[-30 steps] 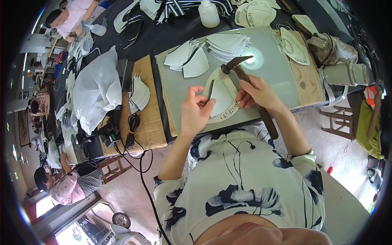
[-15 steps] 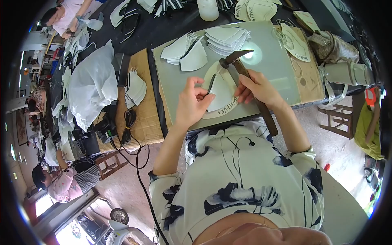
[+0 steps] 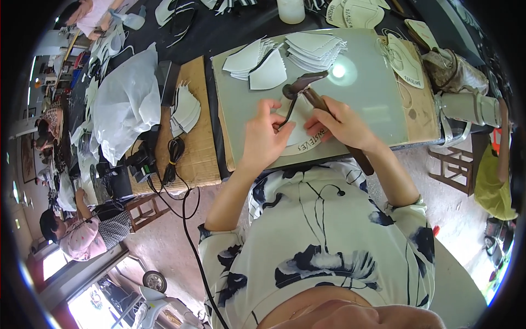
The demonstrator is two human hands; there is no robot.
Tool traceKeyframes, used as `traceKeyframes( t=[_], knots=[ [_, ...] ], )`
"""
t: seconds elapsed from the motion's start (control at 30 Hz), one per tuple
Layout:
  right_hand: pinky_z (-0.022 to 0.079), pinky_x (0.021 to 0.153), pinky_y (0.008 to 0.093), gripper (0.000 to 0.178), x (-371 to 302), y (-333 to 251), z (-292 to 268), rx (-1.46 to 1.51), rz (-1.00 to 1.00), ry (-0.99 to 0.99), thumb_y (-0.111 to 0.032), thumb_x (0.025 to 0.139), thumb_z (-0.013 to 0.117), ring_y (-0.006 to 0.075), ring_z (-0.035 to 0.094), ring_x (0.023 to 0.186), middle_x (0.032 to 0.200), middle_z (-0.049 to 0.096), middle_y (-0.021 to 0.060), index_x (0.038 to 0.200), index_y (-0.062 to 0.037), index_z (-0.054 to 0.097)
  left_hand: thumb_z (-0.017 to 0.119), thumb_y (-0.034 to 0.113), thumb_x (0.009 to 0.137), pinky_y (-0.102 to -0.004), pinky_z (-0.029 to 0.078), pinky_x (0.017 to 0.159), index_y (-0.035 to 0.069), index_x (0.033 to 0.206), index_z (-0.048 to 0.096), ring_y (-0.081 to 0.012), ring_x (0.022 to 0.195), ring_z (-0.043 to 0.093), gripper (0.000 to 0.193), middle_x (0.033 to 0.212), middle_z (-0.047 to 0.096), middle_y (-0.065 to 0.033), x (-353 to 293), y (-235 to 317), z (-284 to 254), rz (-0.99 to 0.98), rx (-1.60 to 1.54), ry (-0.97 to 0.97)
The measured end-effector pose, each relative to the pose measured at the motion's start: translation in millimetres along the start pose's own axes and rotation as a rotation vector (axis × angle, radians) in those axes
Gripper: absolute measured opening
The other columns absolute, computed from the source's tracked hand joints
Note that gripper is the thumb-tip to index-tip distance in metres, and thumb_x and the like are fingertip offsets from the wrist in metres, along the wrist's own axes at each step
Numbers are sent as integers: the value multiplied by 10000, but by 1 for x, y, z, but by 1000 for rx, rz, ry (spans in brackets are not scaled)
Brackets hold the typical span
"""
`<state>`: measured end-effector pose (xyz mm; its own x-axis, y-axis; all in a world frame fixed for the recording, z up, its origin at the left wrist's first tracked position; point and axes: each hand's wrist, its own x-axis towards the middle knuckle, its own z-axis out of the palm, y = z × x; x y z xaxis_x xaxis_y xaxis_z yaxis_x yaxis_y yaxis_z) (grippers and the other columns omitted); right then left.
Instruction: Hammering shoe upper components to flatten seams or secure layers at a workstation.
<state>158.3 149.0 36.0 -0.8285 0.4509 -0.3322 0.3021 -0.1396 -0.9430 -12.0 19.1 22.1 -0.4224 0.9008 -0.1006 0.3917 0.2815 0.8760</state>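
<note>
My right hand grips a hammer by its wooden handle, which slants down toward me. The dark metal hammer head hovers over or touches the far end of a white cut piece; which of the two, I cannot tell. Beneath that piece lies a cream pattern template with lettering along its curved edge. Thumb and fingers of my left hand pinch a narrow black strip at the white piece's left edge. Both hands hide parts of the piece and template.
On the grey board, stacked white pieces and black-edged pieces lie beyond my hands. Cardboard at left bears more pieces and a black cable. A plastic bag stands farther left. Jars are at right.
The hammer head has shifted left and turned, now lying over the strip's far end. My left hand stays at the strip. The whole view has shifted slightly.
</note>
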Motion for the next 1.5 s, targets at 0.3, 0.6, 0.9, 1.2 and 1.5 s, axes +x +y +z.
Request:
traceKeyframes(
  t=[0.3, 0.6, 0.9, 1.2, 1.5],
  knots=[
    [571, 630, 262, 259, 3, -1, -1, 44, 92, 38, -220, 1050, 429, 158, 709, 846, 974, 698, 128, 1093, 23, 506, 714, 68, 801, -333, 509, 596, -1, 1189, 411, -220, 597, 667, 498, 708, 680, -94, -3, -3, -10, 13, 11, 33],
    [565, 617, 254, 261, 1, -2, 1, 71, 65, 58, -225, 1049, 434, 158, 712, 839, 977, 701, 129, 1086, 22, 508, 733, 61, 806, -261, 506, 591, -15, 1163, 452, -133, 607, 631, 461, 740, 692, -95, -6, -1, -6, 7, 34, 67],
    [566, 614, 256, 224, 1, -4, 1, 34, 71, 66, -193, 1043, 455, 161, 712, 829, 966, 701, 135, 1040, 28, 493, 679, 3, 790, -381, 511, 668, 36, 1083, 506, -302, 820, 641, 342, 957, 633, -130, -17, -5, 9, 335, 480, 205],
    [526, 548, 232, 206, -2, -6, -17, 138, 72, 60, -203, 1040, 461, 126, 692, 772, 887, 682, 97, 987, -8, 501, 773, 216, 753, -403, 446, 900, 20, 1269, 590, -247, 1119, 525, 582, 1274, 534, -68, -49, -14, 25, 675, 636, -12],
    [399, 593, 473, 241, -28, -29, -44, -1033, -246, 212, -206, 973, 567, 448, 526, 691, 706, 535, 228, 908, 5, 470, 793, 357, 719, -404, 410, 953, 128, 1317, 566, -234, 1179, 475, 680, 1283, 508, -20, -40, -7, 25, 629, 721, -82]
  ],
)
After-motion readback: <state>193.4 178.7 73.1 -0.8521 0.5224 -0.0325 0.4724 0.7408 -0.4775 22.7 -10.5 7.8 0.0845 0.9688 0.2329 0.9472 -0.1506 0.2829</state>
